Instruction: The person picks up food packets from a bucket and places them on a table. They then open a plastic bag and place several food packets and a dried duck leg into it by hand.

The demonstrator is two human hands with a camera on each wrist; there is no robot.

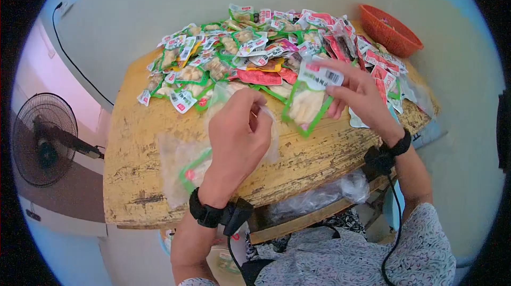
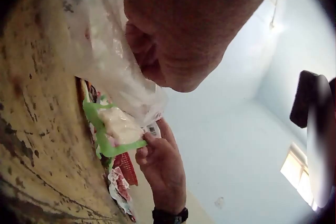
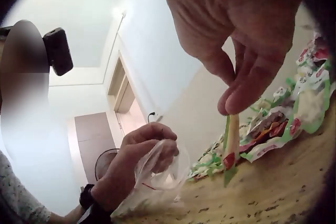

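Observation:
My left hand (image 1: 237,139) holds a thin clear plastic bag (image 3: 181,167) by its rim, and in the right wrist view the bag's mouth hangs round. To its right, my right hand (image 1: 364,97) pinches a green-edged snack packet (image 1: 308,106) by its white printed top, with pale food showing through the front. From the right wrist the packet appears edge-on, hanging down from thumb and fingertips. Another clear bag (image 1: 171,153) lies on the table beside my left wrist, and a green-edged packet (image 1: 191,171) shows there, partly hidden by the wrist.
A wide heap of snack packets (image 1: 229,46), green-edged and red ones, covers the back of the worn yellow wooden table (image 1: 143,179). An orange-red plastic basket (image 1: 391,30) stands at the back right. Crumpled clear plastic (image 1: 324,195) sits under the front edge. A fan (image 1: 45,139) stands left.

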